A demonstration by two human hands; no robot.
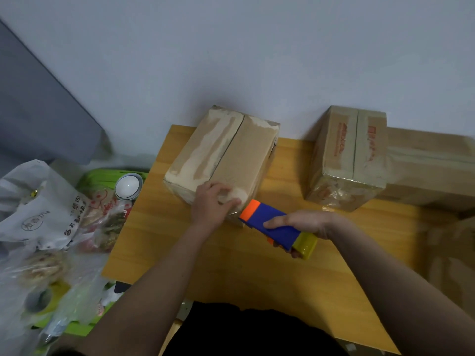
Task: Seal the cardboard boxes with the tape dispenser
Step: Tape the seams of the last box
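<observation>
A brown cardboard box (226, 152) with torn, pale tape marks lies on the wooden table (231, 265), its flaps meeting along a middle seam. My left hand (213, 204) rests on the box's near corner, fingers curled over the edge. My right hand (305, 224) grips a blue tape dispenser (272, 224) with an orange nose and a yellow-green tape roll. The orange nose touches the box's near end beside my left thumb. A second box (352, 155), wrapped in clear tape with red print, stands to the right.
A larger cardboard box (431, 168) sits at the far right behind the second one. Left of the table lie plastic bags (38, 217), a white bowl (128, 186) and a green basket (77, 327). A grey wall rises behind the table.
</observation>
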